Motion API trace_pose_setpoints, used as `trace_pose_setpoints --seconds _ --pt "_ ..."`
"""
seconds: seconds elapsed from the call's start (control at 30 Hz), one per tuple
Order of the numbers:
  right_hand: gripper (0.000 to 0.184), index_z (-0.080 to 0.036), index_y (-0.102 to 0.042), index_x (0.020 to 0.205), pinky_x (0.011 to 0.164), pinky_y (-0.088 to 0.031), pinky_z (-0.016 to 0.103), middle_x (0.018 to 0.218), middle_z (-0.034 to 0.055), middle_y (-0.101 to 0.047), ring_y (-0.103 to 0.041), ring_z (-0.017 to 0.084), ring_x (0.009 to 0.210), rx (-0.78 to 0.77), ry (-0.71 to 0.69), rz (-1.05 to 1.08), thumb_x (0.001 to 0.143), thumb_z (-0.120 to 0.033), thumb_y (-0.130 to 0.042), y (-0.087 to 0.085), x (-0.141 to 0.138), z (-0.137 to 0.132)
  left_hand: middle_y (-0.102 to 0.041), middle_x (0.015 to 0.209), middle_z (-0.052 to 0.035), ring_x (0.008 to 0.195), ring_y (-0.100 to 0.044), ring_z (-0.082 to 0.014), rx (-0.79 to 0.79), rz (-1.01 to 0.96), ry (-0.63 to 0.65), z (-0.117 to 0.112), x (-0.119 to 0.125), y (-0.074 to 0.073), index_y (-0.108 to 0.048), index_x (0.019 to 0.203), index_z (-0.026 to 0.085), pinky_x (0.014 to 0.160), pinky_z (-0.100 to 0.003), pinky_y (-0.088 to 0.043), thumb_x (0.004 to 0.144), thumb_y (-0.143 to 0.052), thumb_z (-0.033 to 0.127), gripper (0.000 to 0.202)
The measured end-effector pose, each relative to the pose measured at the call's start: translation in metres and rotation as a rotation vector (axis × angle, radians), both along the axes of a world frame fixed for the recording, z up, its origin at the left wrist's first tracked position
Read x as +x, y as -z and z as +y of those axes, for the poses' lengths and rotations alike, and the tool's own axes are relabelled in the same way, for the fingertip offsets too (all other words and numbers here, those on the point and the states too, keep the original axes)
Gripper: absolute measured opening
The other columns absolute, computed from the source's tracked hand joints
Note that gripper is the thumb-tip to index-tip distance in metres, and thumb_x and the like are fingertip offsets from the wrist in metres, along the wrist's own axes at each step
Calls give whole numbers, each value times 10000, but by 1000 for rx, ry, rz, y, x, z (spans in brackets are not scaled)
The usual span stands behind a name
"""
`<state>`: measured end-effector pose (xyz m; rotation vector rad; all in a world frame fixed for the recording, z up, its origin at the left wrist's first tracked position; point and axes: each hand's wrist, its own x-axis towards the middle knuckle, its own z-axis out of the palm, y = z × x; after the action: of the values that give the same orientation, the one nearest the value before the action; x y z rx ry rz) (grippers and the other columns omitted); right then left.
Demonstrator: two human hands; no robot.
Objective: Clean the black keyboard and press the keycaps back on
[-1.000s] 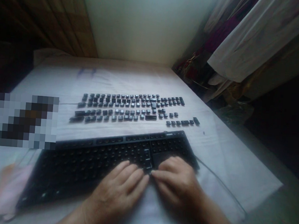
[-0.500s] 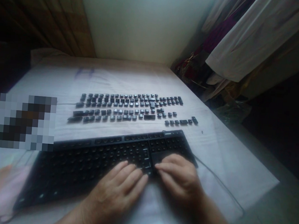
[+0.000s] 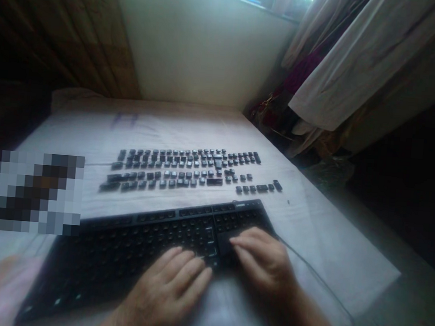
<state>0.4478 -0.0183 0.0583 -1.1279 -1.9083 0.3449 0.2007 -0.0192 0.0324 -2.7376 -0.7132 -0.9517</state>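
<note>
A black keyboard (image 3: 151,238) stripped of its keycaps lies at a slant in front of me. My left hand (image 3: 172,285) rests on its near edge, fingers stretched out and lying flat beside the bracket-marked area. At the right end of the keyboard is my right hand (image 3: 264,262), thumb and fingertips pressed together in a pinch. Whatever may be between those fingertips is too small or hidden to make out. Beyond the keyboard, loose black keycaps (image 3: 180,182) stand in several rows.
A white cloth (image 3: 321,231) covers the surface. The keyboard's cable (image 3: 314,273) trails to the right. A blurred-out object (image 3: 30,193) lies at the left, with a pinkish cloth (image 3: 12,282) nearer. Hanging clothes (image 3: 333,76) are at the upper right.
The camera has tilted up, so the keyboard and keycaps appear lower and a window edge shows at the top. Both hands stay almost in place on the keyboard.
</note>
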Motion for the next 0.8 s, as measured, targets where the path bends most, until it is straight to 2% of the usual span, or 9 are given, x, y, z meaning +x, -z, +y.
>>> trace_pose_setpoints --seconds 0.2,0.4,0.57,0.8 --pt "206 -178 -744 950 597 -578 260 763 53 -701 -695 171 684 45 26 -66 887 -97 -565 -7 16 10 -689 1046 12 1031 -606 -127 129 -75 -11 8 2 13 -717 1080 237 1192 -323 -303 1038 -406 159 323" --pt "197 -198 -750 936 683 -594 284 841 54 -746 -724 184 763 25 80 -210 906 -147 -562 -21 43 40 -695 1018 14 1013 -610 -127 176 -94 -43 17 -1 15 -724 1054 256 1109 -274 -406 1052 -370 189 360" --pt "198 -220 -771 983 795 -571 312 965 59 -766 -725 194 870 -149 252 -446 903 -182 -593 -31 64 82 -696 987 9 981 -609 -122 188 -104 -46 23 -3 13 -727 1022 251 1002 -214 -465 1062 -320 192 414" --pt "174 -277 -810 960 795 -520 296 1004 38 -756 -706 202 905 -320 248 -660 841 -215 -699 -34 57 127 -708 950 22 948 -620 -115 177 -136 -64 27 1 11 -720 1014 255 931 -191 -481 1074 -289 222 437"
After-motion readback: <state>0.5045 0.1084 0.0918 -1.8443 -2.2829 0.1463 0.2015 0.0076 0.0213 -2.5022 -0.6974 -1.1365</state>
